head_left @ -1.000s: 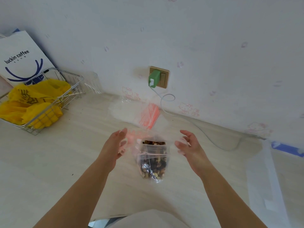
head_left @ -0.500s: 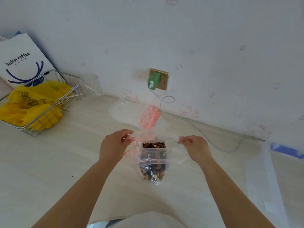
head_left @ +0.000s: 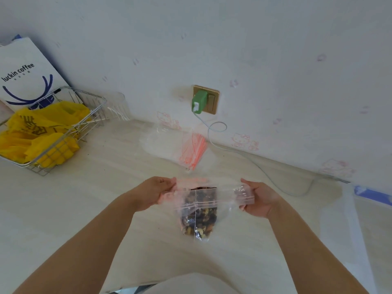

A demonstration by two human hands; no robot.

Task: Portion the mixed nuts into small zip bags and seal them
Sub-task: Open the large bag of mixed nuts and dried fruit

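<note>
two hands are pinching the clear, red-striped plastic zip bag (head_left: pixel 214 198) above the pale table (head_left: pixel 84 198): left hand (head_left: pixel 156 193), right hand (head_left: pixel 257 198). thin, slippery film sagging under the dark mixed nuts (head_left: pixel 200 217); corners seem best.

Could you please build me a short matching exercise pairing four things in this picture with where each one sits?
Things:
1. green plastic charger
2. yellow plastic bags
3. stack of empty red-striped zip bags
4. clear zip bag of mixed nuts

Places:
A. in the wire basket
B. between both hands
C. plugged into the wall socket
D. flat on the table, near the wall

Pairs: 1-C, 2-A, 3-D, 4-B
</note>
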